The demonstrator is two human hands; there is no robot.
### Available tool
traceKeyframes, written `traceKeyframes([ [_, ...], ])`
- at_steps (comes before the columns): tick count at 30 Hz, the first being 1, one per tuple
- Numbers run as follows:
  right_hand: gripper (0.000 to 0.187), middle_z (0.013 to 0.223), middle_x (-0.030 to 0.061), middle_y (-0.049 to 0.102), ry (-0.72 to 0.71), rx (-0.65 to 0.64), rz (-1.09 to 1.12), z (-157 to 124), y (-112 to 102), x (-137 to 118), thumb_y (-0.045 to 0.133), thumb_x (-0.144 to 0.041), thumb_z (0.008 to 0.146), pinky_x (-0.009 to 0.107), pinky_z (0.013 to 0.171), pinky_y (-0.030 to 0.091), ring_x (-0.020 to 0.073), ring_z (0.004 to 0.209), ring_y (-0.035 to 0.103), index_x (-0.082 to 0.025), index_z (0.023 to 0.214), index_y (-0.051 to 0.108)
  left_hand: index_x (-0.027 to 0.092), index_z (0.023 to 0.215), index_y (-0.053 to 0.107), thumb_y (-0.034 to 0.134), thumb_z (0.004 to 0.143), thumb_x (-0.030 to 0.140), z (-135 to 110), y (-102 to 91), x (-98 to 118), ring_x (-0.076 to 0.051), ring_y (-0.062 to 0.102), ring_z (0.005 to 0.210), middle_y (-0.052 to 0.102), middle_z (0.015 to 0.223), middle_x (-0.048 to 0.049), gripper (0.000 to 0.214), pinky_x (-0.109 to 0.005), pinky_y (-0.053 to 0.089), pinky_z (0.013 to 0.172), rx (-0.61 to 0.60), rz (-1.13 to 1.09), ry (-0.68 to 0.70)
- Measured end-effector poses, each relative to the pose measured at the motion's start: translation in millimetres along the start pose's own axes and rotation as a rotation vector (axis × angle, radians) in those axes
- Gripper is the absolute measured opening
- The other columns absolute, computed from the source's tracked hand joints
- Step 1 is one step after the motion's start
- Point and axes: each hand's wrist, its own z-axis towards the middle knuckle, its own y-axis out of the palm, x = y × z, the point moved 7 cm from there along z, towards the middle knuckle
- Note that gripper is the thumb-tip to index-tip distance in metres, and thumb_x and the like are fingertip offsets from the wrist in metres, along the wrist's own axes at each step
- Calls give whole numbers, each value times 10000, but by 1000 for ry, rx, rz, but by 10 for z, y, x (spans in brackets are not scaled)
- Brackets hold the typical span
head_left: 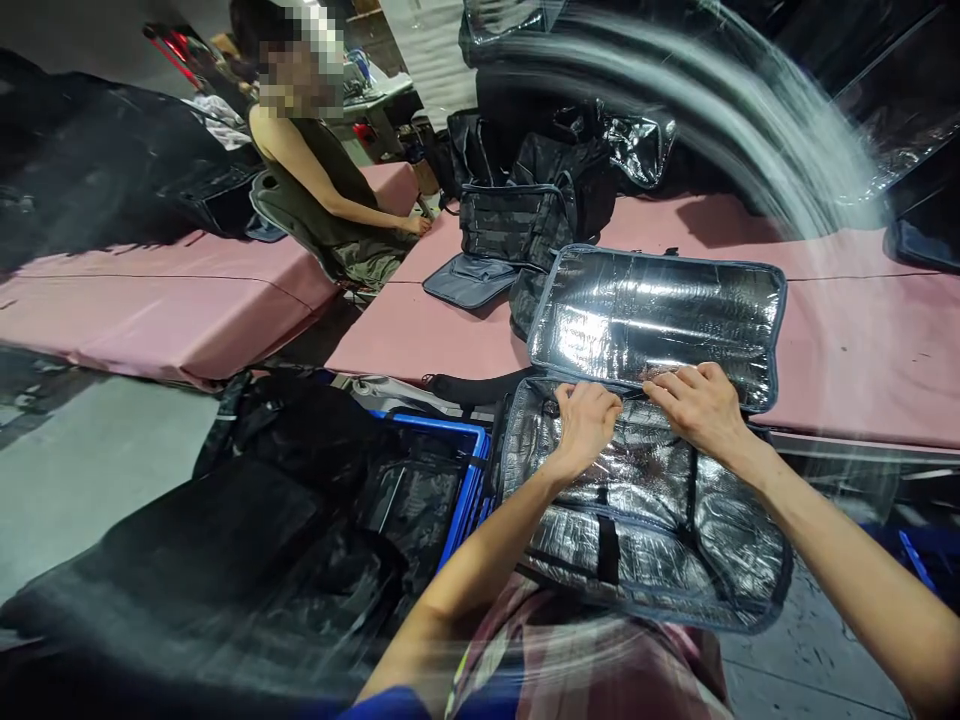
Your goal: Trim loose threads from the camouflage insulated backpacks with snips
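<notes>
An insulated bag (652, 500) with a silver foil lining lies opened in front of me at the table's edge. Its foil-lined lid (660, 310) is folded back onto the pink table. My left hand (587, 425) is closed on the bag's back rim near the hinge, fingers curled over. Beside it, my right hand (697, 405) pinches the seam where lid and body meet. A black strap (608, 550) crosses the lining of the near wall. What lies under my fingertips is hidden.
A blue crate (469, 480) with dark bags stands to my left, beside a heap of black bags (262, 530). On the pink table (420, 325) sits a camouflage bag (510, 225). A seated person (322, 180) is at the back left. More black bags are piled behind.
</notes>
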Motion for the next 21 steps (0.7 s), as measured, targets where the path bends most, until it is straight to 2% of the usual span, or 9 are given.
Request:
traceKeyframes([
  [3, 293, 822, 13, 652, -17, -15, -11, 19, -24, -19, 367, -69, 879, 327, 661, 237, 144, 723, 445, -208, 948, 616, 196, 750, 625, 488, 871, 197, 1, -7, -4, -148, 477, 837, 624, 794, 4, 183, -374, 224, 846, -41, -40, -27],
  [7, 285, 844, 3, 645, -22, -3, -26, 35, -71, -34, 338, -94, 914, 324, 671, 241, 146, 764, 454, -220, 971, 588, 198, 730, 631, 511, 858, 196, 11, -25, 7, -145, 476, 831, 633, 786, 12, 176, -376, 220, 855, -31, -74, -35],
  [11, 276, 854, -4, 634, -74, -53, -45, 76, -25, -100, 336, -106, 921, 316, 675, 256, 143, 779, 466, -233, 907, 581, 201, 725, 635, 530, 843, 196, 18, -17, 1, -141, 481, 833, 637, 776, 21, 158, -375, 220, 859, -41, -78, -50],
  [16, 244, 720, -4, 606, -90, 94, -94, 75, -88, -118, 387, -113, 912, 309, 653, 245, 137, 708, 442, -199, 791, 581, 210, 714, 634, 542, 836, 203, 23, -17, 1, -136, 485, 840, 642, 765, 40, 153, -375, 216, 874, -49, -78, -61],
  [21, 188, 786, -3, 629, -77, 153, -164, -58, -198, -53, 426, -110, 901, 309, 656, 250, 138, 716, 430, -183, 916, 598, 210, 718, 640, 527, 849, 217, 23, -29, 6, -138, 485, 840, 641, 767, 30, 173, -377, 218, 884, -70, -82, -65],
])
